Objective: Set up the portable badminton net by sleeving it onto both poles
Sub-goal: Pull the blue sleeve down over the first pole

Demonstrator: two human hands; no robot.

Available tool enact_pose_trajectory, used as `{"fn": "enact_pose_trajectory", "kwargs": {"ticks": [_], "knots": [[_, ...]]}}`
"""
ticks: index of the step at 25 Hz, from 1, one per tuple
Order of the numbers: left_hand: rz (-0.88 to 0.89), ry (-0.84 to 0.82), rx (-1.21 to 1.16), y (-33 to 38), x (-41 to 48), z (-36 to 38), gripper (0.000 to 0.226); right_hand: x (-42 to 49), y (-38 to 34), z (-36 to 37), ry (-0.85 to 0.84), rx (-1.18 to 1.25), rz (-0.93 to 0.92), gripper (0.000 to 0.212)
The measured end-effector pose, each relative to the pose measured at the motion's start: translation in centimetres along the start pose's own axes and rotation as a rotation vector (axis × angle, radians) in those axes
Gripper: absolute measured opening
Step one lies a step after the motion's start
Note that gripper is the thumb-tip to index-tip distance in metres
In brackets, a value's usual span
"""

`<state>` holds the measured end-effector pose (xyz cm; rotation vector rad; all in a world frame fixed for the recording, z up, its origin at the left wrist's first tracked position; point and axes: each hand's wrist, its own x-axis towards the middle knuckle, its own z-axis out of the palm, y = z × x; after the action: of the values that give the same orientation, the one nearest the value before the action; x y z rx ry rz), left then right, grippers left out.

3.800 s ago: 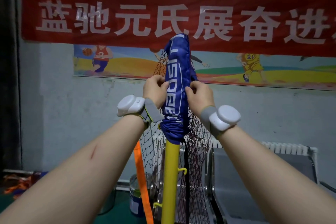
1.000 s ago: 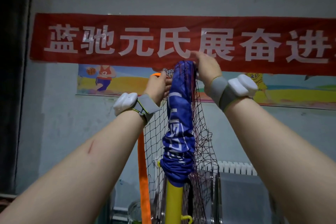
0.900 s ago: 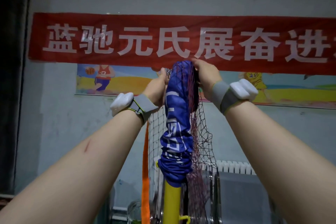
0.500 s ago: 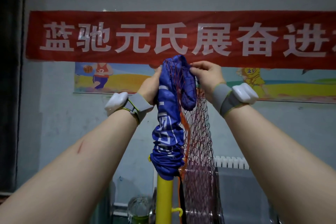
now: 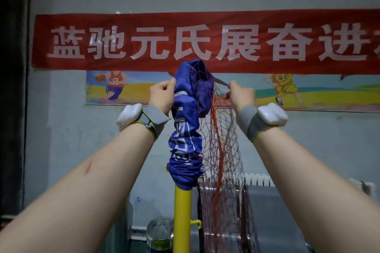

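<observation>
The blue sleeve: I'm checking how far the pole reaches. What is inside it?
A yellow pole enters the bunched lower end of the blue sleeve. Where the pole's top sits cannot be seen: fabric covers it. The left hand and right hand hold its upper part.

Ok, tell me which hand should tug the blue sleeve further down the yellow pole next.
Left, probably. The left hand grips the blue sleeve itself, directly above the yellow pole. The right hand pinches only a thin blue strip off to the side, by the net.
</observation>
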<state>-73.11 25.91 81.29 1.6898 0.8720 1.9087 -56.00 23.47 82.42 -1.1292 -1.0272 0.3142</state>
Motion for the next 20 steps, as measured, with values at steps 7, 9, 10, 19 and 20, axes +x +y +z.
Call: {"fn": "enact_pose_trajectory", "kwargs": {"ticks": [7, 9, 10, 19, 20], "knots": [[-0.037, 0.005, -0.026, -0.4, 0.0, -0.5, 0.034, -1.7, -2.7, 3.8, -0.151, 0.006, -0.249, 0.024], [-0.041, 0.018, -0.021, -0.2, -0.1, -0.5, 0.035, -1.6, -2.7, 4.0, -0.086, 0.062, -0.239, 0.009], [-0.048, 0.02, -0.027, -0.1, -0.2, -0.4, 0.035, -1.6, -2.6, 3.8, -0.061, 0.102, -0.223, 0.011], [-0.087, 0.034, -0.065, 0.0, -0.1, -0.2, 0.019, -1.9, -1.7, 0.7, 0.079, 0.189, -0.147, 0.022], [-0.08, 0.028, -0.066, 0.0, -0.2, -0.3, 0.019, -2.3, -1.3, 0.8, 0.038, 0.131, -0.14, 0.031]]}}
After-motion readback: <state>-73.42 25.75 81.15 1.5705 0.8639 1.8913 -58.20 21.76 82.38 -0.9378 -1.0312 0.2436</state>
